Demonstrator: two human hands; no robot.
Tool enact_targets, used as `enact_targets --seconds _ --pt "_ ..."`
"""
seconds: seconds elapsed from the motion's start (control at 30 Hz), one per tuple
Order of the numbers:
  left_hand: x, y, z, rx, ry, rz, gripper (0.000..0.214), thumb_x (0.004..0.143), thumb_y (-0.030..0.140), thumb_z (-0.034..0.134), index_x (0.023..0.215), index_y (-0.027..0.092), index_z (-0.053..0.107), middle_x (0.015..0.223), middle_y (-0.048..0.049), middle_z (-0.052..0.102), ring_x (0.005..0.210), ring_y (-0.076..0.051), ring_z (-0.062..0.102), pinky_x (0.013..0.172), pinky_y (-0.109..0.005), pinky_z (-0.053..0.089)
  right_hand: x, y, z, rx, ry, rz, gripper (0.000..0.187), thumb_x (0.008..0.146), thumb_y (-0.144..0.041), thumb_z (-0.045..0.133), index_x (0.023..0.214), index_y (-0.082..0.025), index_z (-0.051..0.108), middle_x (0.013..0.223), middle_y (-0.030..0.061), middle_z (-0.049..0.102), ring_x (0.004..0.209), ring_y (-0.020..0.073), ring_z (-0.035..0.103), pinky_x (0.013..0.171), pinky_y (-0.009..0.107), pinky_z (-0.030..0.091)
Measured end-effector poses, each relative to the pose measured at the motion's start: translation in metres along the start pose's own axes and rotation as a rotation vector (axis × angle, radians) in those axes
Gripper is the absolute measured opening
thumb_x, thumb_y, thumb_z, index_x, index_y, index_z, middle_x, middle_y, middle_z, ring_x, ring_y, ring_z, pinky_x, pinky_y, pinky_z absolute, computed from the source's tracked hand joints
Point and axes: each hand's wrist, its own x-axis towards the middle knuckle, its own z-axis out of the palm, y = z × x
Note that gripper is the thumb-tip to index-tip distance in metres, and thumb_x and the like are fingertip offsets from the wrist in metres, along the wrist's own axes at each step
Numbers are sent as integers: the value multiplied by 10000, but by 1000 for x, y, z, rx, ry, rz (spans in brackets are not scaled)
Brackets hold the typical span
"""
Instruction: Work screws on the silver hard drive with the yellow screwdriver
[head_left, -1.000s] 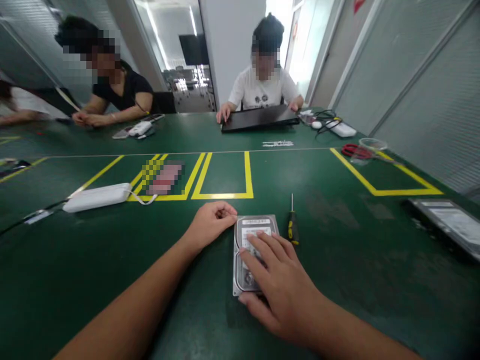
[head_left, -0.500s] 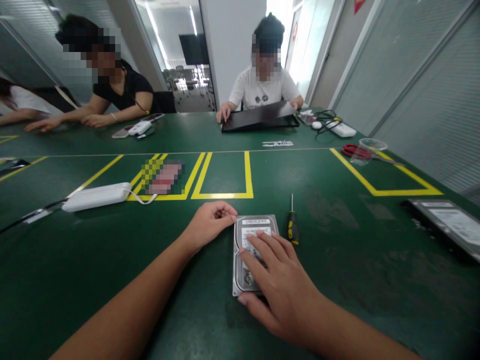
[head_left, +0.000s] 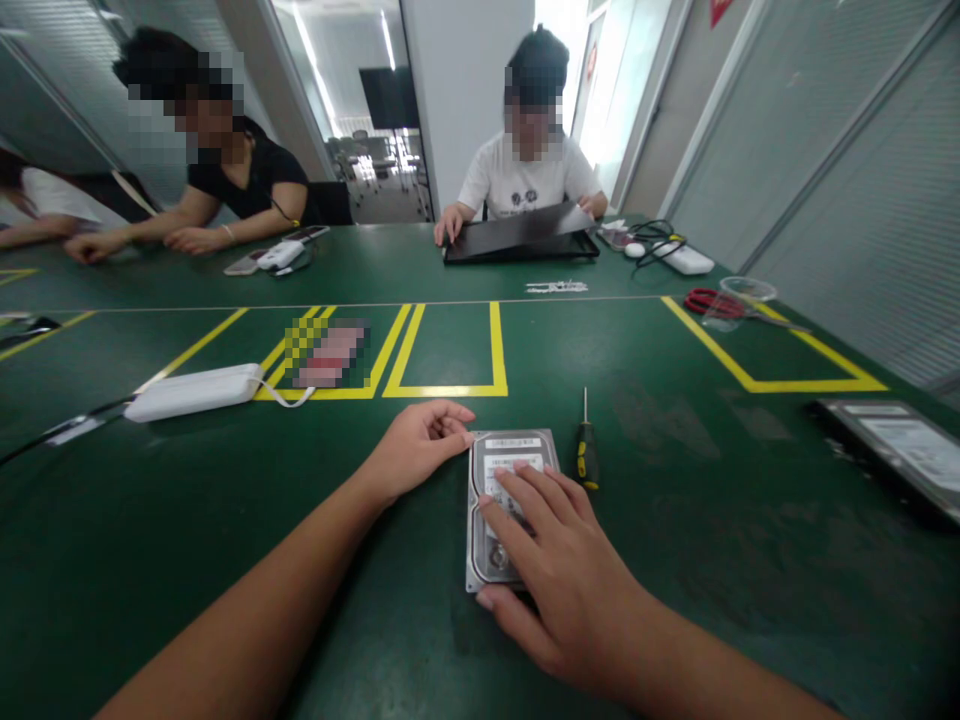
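A silver hard drive [head_left: 514,441] with white labels lies flat on the green table in front of me. Spread across its right and lower part is my right hand [head_left: 551,545], fingers stretched over the label and thumb at the near edge; it covers much of the drive. At the far left corner is my left hand [head_left: 427,440], its thumb tip at the corner, the index finger raised a little apart from it and the other fingers curled. Just right of the drive lies a screwdriver [head_left: 586,455] with a black and yellow handle, tip pointing away.
Another hard drive [head_left: 896,440] lies at the right. Yellow tape [head_left: 450,391] marks areas on the table. A white power strip [head_left: 195,391] lies left, red-handled scissors [head_left: 709,302] and a clear cup [head_left: 739,290] far right. Across the table a person [head_left: 534,170] handles a dark panel [head_left: 517,238].
My left index finger has lifted slightly away from the thumb at the drive's corner. My right hand and the drive have stayed in place.
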Motion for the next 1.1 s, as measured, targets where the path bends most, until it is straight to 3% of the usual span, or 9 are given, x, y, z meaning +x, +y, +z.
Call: enact_targets --seconds 0.13,0.23,0.33,0.5,0.6,0.67,0.8,1.1 --pt "-6 -1 -3 90 9 73 292 820 318 696 1040 134 642 845 -38 670 751 -150 618 699 -285 489 0 0 0 5 16 -5 616 950 -556 451 1460 -212 483 1562 123 383 1454 319 278 1187 537 215" --pt "-16 2 1 191 120 161 189 865 300 654 983 154 635 854 -35 668 763 -156 626 711 -295 505 0 1 1 6 28 -8 610 953 -547 454 1460 -211 482 1560 122 385 1450 317 279 1174 532 237" --pt "-30 12 7 437 209 323 91 884 244 629 936 179 665 886 -32 665 790 -163 619 721 -301 494 0 1 1 8 33 -11 606 950 -547 467 1454 -211 487 1552 123 395 1438 320 293 1161 533 251" --pt "-49 28 19 653 22 564 199 942 184 526 1005 200 715 964 -54 698 916 -199 620 856 -360 493 3 3 -6 23 85 -55 525 963 -481 489 1386 -171 533 1476 114 478 1354 303 379 1124 499 307" --pt "-54 29 26 712 -84 659 244 936 167 496 1041 188 716 977 -77 710 930 -222 630 877 -393 501 7 10 -13 -12 142 -31 317 988 -294 426 1158 -144 649 1217 116 617 1147 263 494 1030 457 381" --pt "-56 29 30 734 -142 701 275 923 153 487 1089 178 706 1060 -87 711 1014 -238 632 947 -420 494 9 17 -16 -108 186 43 283 975 -219 404 999 -143 676 1027 115 631 991 245 511 941 433 411" --pt "-59 33 38 778 -202 709 334 934 192 489 1224 175 655 1272 -89 668 1202 -257 592 1073 -447 449 12 34 -18 -324 235 282 256 969 -247 428 958 -148 664 929 115 589 883 243 493 826 398 417" --pt "-74 59 55 880 -237 516 273 925 312 552 1125 151 645 1183 -126 685 1173 -301 612 1064 -479 477 14 47 -14 -349 162 479 292 1000 -310 397 1025 -179 657 1007 106 517 905 221 506 772 330 406"
